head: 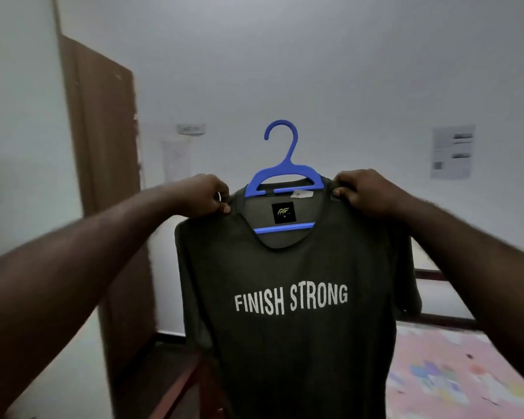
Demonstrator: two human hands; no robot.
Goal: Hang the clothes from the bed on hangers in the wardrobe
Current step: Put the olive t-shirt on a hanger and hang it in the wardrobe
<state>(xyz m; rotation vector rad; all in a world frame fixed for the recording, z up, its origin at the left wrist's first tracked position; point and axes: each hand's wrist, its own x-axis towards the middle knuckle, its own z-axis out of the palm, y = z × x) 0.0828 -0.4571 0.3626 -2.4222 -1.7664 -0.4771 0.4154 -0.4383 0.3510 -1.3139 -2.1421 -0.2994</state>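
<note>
grip first: our left hand (208,196) curls tight on one shoulder of the dark t-shirt (291,297), our right hand (360,189) pinches the other. between them the blue hanger (286,158) sits in the neck, hook upright, bar running hand to hand, equally near both. the t-shirt hangs straight down from our fists, beside the bed (466,373); a brown wooden panel (103,146), perhaps the wardrobe, stands left.

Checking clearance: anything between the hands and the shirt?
Nothing visible. The left hand and right hand each grip a shoulder of the shirt, which sits on the blue hanger. Wardrobe rail not in view.
</note>
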